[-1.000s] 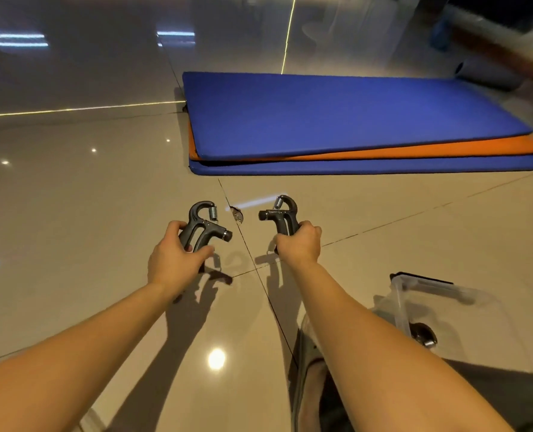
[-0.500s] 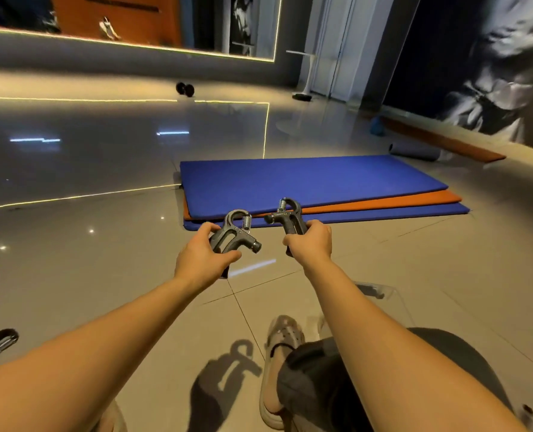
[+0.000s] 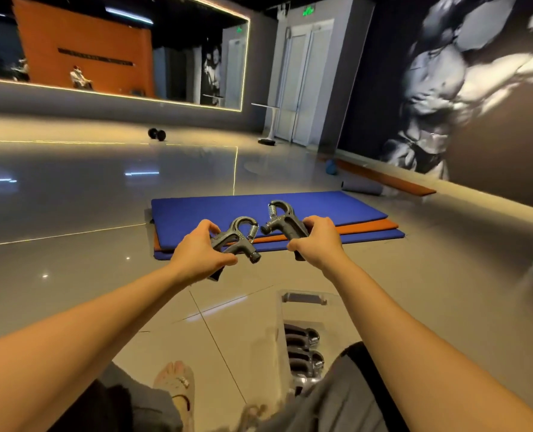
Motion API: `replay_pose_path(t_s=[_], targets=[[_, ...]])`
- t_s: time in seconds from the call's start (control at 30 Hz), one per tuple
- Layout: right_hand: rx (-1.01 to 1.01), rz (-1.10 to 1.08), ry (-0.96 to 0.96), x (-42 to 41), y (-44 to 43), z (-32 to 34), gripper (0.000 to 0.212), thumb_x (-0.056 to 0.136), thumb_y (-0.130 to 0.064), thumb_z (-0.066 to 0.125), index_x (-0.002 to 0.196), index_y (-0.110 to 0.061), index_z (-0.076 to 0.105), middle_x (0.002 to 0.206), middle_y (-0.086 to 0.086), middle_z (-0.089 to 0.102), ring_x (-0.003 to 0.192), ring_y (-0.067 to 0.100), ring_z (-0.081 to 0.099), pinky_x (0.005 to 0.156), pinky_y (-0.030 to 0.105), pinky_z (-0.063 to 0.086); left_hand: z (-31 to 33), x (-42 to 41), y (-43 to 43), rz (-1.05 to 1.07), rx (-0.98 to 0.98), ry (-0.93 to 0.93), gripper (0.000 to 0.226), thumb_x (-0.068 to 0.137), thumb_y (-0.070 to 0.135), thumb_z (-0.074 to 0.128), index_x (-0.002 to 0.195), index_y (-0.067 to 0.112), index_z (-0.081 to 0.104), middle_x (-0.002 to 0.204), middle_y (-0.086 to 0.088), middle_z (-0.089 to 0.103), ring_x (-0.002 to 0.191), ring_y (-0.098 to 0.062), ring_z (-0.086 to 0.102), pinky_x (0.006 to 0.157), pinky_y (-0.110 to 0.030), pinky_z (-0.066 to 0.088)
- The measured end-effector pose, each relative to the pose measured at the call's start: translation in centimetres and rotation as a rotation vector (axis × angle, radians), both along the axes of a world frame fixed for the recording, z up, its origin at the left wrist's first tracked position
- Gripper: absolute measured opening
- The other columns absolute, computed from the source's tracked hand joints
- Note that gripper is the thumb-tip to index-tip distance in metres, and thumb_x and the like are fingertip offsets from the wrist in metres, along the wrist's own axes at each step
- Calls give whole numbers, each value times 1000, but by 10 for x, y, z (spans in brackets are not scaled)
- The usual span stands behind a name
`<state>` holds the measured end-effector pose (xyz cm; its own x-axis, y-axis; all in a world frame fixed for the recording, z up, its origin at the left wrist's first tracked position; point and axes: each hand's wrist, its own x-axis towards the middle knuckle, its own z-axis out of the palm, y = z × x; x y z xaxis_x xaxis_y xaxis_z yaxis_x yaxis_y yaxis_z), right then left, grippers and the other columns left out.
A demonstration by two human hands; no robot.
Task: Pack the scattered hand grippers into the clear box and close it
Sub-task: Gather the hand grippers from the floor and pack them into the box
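A glossy tiled floor (image 3: 72, 275) stretches ahead, with a blue mat (image 3: 259, 210) stacked over an orange mat (image 3: 368, 227), a dumbbell (image 3: 157, 134) far back and a rolled grey mat (image 3: 361, 187) by the wall. The clear box (image 3: 302, 299) sits open on the floor below the hands, partly covered by the right forearm and a leg in dark shorts; several packed grippers (image 3: 302, 347) lie inside. The left hand (image 3: 198, 255) curls round the handles of one hand gripper (image 3: 237, 238), held in the air, its long axis running lower left to upper right, spring loop uppermost. The right hand (image 3: 319, 241) grips a second hand gripper (image 3: 282, 224), loop up, knob end pointing left, just beside the first.
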<state>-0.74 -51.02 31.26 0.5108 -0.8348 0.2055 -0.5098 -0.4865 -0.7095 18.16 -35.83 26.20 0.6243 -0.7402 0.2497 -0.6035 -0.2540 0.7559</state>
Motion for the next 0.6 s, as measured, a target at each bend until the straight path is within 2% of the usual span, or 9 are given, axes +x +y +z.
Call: replay_pose_path(t_s=[0.1,0.27,0.33,0.4,0.5,0.6], targets=[[-45,-24,74,-32,-5,4,34,73,-11,83,101,-10,65,109,14,60,83,31,69,74,47,62,-1,-15,-16,-37,37,-9,59,69,35,89,109,22,48,94,3,62,81,-14,65,71,-31,58],[-71,-99,127,-91,-21,-3,30,71,-10,83,96,-15,67,101,11,63,74,25,69,66,42,63,-11,-41,-54,-170,41,-79,56,69,34,89,109,23,51,95,5,65,80,-11,66,66,-28,58],[-73,-127,171,-113,-31,-9,31,71,-10,83,97,-15,67,97,9,63,73,25,69,67,45,63,-17,-51,-73,-226,58,-108,57,69,33,89,111,24,52,95,5,66,80,-11,67,64,-28,59],[-67,-151,213,-134,-45,-16,30,72,-9,82,97,-14,66,93,8,64,70,24,69,67,46,63,-25,-60,-94,-269,79,-145,56,68,34,90,111,23,56,97,3,64,80,-11,65,59,-22,54],[-51,-160,289,-163,-67,-37,33,74,-11,82,103,-14,66,102,8,59,76,26,68,62,37,62,-42,-70,-129,-272,107,-276,56,66,43,90,110,21,66,103,3,57,95,-13,53,73,-23,44],[-78,-156,370,-183,-92,-65,36,74,-15,82,106,-16,65,106,2,52,80,19,60,59,26,52,-66,-78,-166,-311,151,-356,56,69,50,87,114,22,70,104,6,59,100,-13,50,83,-33,49]])
